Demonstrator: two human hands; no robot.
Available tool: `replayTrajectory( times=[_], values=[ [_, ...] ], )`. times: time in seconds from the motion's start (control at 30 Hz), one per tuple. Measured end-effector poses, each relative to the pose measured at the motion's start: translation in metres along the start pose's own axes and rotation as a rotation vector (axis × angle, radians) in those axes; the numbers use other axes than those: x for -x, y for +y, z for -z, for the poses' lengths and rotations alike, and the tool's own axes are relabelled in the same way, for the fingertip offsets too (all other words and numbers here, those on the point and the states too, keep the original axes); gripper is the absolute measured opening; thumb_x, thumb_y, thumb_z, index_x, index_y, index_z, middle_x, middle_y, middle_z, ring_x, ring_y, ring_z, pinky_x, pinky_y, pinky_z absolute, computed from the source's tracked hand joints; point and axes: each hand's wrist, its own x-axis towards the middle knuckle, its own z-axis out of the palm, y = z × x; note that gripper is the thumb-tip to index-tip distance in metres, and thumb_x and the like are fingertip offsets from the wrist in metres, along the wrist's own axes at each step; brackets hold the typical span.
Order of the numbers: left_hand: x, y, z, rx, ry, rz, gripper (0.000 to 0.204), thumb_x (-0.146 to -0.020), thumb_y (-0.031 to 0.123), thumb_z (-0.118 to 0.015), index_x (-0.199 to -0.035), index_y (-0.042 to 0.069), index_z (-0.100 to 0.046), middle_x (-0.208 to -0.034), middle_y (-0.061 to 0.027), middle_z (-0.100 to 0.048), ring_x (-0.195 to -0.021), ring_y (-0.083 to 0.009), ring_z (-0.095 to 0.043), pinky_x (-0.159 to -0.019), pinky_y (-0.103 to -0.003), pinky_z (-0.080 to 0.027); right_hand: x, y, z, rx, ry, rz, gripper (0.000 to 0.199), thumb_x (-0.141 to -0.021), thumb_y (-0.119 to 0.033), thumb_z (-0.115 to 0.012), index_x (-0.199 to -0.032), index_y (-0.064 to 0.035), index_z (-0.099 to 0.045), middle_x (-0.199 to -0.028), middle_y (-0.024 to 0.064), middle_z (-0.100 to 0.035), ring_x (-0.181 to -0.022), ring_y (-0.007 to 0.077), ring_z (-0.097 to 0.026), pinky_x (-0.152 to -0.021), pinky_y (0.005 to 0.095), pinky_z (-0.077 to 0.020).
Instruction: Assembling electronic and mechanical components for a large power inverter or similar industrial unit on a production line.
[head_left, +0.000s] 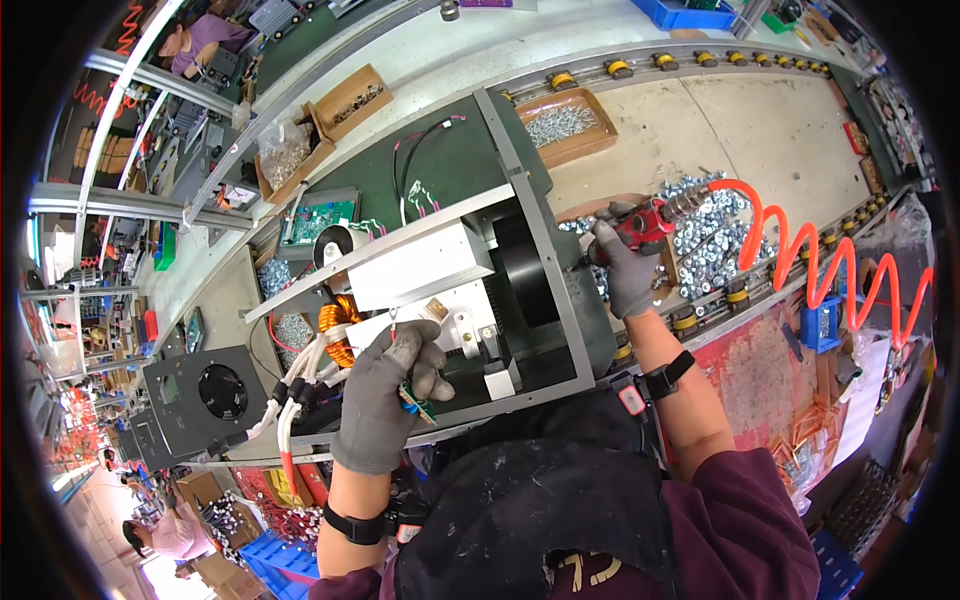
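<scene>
A grey metal chassis [497,397] lies open in front of me, holding silver heat sinks [425,268], a copper-wound coil [338,328] and a large black cylinder [527,270]. My left hand [395,385], in a grey glove, is closed over the chassis's near side. A small green circuit board [417,402] pokes out beneath its curled fingers, and a thin wire end shows by the fingertips. Right of the chassis, my gloved right hand [628,272] grips a red air screwdriver [645,226]. Its tip is hard to make out over the screws.
An orange coiled hose [808,262] runs right from the screwdriver. Loose screws [715,235] lie beyond my right hand; a cardboard tray [568,122] holds more. A black fan panel [207,398] and thick white cables [290,398] sit left. Other people work at the far left.
</scene>
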Motion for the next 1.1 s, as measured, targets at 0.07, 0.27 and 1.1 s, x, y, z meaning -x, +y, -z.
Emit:
replayTrajectory(
  times=[0.07,0.27,1.1],
  values=[
    [-0.003,-0.001,0.0,0.005,-0.012,0.007,0.047,-0.091,0.036,-0.053,-0.108,-0.008,-0.053,-0.069,-0.0049,-0.048,-0.057,-0.0126,-0.047,-0.058,-0.026,-0.047,-0.003,0.004,-0.001,0.043,0.019,0.024,0.029,-0.082,0.001,-0.062,-0.109,-0.003,-0.052,-0.098,0.0081,-0.06,-0.084,0.0148,-0.059,-0.066,0.0266,-0.0506],
    [-0.012,-0.001,-0.007,0.033,-0.029,0.018,0.045,-0.092,0.035,-0.053,-0.107,-0.007,-0.053,-0.068,-0.005,-0.048,-0.057,-0.0134,-0.049,-0.058,-0.026,-0.047,-0.006,0.006,0.0,0.018,0.018,0.005,0.031,-0.081,0.003,-0.063,-0.108,-0.005,-0.05,-0.091,0.0051,-0.06,-0.066,0.0079,-0.054,-0.051,0.0219,-0.0437],
    [-0.019,0.005,-0.021,0.036,-0.141,0.041,0.04,-0.093,0.026,-0.049,-0.115,-0.008,-0.051,-0.081,-0.0069,-0.055,-0.064,-0.0082,-0.051,-0.064,-0.025,-0.054,0.029,-0.102,-0.014,-0.076,-0.106,0.138,0.039,-0.081,-0.006,-0.06,-0.117,-0.0022,-0.046,-0.105,0.0131,-0.057,-0.093,0.0192,-0.059,-0.066,0.0315,-0.0514]
  ],
)
